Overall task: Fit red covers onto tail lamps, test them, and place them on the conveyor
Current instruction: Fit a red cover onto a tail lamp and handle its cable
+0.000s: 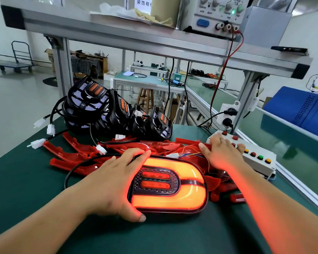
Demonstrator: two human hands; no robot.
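A tail lamp [170,186] with its red cover on lies on the green mat in front of me, glowing bright orange-red. My left hand [117,180] grips its left end, thumb at the near edge and fingers over the far edge. My right hand [222,153] lies with fingers spread on the white button box [255,158], pressing on its buttons. Loose red covers [77,153] lie scattered behind and to the right of the lamp. Several black uncovered tail lamps [117,110] with cables and white plugs are stacked at the back.
A power supply [217,13] with a green light sits on the aluminium shelf overhead; red and black leads run down to a socket block [228,114]. The green conveyor [283,147] runs along the right, with a blue crate [305,109] beyond it.
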